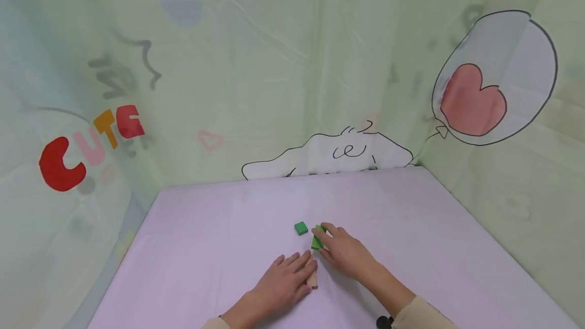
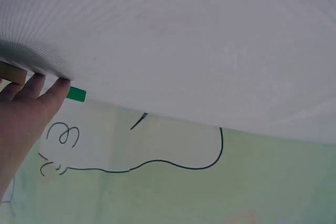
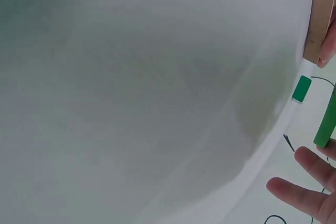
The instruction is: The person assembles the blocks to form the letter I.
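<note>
A plain wooden block (image 1: 312, 279) lies on the tabletop under my left hand (image 1: 284, 279), whose fingers reach across it with the thumb at its near end. In the right wrist view a fingertip meets the side of this wooden block (image 3: 318, 22). My right hand (image 1: 346, 252) pinches a light green block (image 1: 317, 238) between thumb and fingers, just beyond the wooden one. The same light green block (image 3: 326, 124) shows apart from the table surface in the right wrist view. A small dark green block (image 1: 300, 228) lies to its left, touched by neither hand.
The table (image 1: 219, 248) has a pale lilac cover. Printed curtains (image 1: 274, 75) enclose it at the back and sides. A small black object (image 1: 384, 322) shows by the right sleeve at the bottom edge.
</note>
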Action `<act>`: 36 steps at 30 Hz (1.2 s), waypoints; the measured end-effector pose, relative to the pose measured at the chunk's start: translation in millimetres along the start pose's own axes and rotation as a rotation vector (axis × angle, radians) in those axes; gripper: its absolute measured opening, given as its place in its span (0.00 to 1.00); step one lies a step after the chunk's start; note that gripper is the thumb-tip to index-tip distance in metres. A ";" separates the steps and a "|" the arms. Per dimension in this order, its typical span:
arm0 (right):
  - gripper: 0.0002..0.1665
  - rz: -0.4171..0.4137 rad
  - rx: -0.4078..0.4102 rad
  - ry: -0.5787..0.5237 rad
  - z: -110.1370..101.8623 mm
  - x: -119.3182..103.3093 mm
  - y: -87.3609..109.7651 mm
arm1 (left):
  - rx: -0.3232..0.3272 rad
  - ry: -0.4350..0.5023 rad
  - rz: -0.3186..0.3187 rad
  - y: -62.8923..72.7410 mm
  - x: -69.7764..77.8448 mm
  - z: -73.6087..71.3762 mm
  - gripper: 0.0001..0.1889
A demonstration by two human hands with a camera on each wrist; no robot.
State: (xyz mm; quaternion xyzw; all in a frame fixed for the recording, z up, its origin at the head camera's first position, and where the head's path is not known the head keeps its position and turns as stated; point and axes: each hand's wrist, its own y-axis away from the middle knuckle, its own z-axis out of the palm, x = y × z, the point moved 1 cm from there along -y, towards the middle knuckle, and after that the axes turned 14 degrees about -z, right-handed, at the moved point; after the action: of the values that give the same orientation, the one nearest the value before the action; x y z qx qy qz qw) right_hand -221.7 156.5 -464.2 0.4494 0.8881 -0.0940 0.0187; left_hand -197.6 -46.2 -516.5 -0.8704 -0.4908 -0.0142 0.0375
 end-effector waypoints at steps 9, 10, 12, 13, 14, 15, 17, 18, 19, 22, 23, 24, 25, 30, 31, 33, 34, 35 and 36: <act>0.31 -0.012 -0.018 -0.018 -1.3 -3.2 10.9 | -0.041 0.046 -0.032 1.4 1.5 -5.3 0.28; 0.31 -0.019 -0.018 -0.016 -2.0 -4.1 12.5 | -0.033 0.048 -0.030 1.7 1.7 -5.6 0.28; 0.31 -0.034 -0.017 -0.009 -3.2 -6.0 16.3 | -0.019 0.050 -0.028 2.2 2.2 -6.0 0.28; 0.31 -0.044 -0.017 -0.009 -3.5 -6.9 18.6 | -0.007 0.049 -0.021 2.6 2.4 -5.8 0.28; 0.31 -0.053 -0.018 -0.009 -4.1 -8.1 21.0 | 0.003 0.046 -0.016 2.9 2.6 -5.6 0.28; 0.31 -0.065 -0.019 -0.006 -4.4 -9.3 23.4 | 0.014 0.042 -0.010 3.3 2.6 -5.4 0.28; 0.31 -0.086 -0.023 -0.007 -5.6 -11.9 27.9 | 0.023 0.031 -0.007 4.0 2.4 -4.5 0.28; 0.31 -0.097 -0.024 -0.009 -6.3 -13.3 29.8 | 0.028 0.027 -0.004 4.4 2.2 -4.0 0.29; 0.32 -0.105 -0.025 -0.012 -7.3 -14.7 31.4 | 0.030 0.023 -0.005 4.5 2.0 -3.7 0.29; 0.32 -0.123 -0.031 -0.017 -10.7 -18.9 35.3 | 0.019 0.029 -0.013 4.2 1.9 -2.5 0.30; 0.32 -0.132 -0.033 -0.018 -11.5 -20.3 36.5 | 0.015 0.033 -0.015 4.0 2.0 -2.4 0.31; 0.32 -0.139 -0.036 -0.020 -12.2 -21.7 37.6 | 0.014 0.037 -0.017 3.7 2.2 -2.0 0.31; 0.32 -0.148 -0.037 -0.020 -12.9 -23.1 38.6 | 0.010 0.042 -0.021 3.6 2.4 -1.7 0.31; 0.33 -0.186 -0.035 -0.007 -13.8 -28.4 43.7 | 0.012 0.052 -0.029 2.9 3.0 -1.4 0.30; 0.33 -0.189 -0.032 -0.002 -13.8 -29.0 44.6 | 0.014 0.053 -0.028 2.9 2.8 -1.5 0.30; 0.33 -0.193 -0.033 -0.002 -13.9 -29.9 46.5 | 0.021 0.051 -0.021 2.8 2.4 -1.7 0.29; 0.33 -0.193 -0.037 -0.001 -13.9 -30.3 47.1 | 0.026 0.051 -0.018 2.9 2.1 -1.9 0.29; 0.33 -0.192 -0.042 -0.005 -14.1 -30.8 47.8 | 0.026 0.053 -0.018 3.0 2.0 -2.2 0.29; 0.33 -0.193 -0.048 -0.009 -14.3 -31.1 48.2 | 0.022 0.057 -0.018 3.1 1.9 -2.4 0.29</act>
State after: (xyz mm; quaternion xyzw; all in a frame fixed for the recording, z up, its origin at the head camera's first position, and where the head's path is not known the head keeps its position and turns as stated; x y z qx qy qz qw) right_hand -163.8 162.3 -453.7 0.3610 0.9291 -0.0760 0.0243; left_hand -194.0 -46.4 -514.1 -0.8647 -0.4975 -0.0338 0.0607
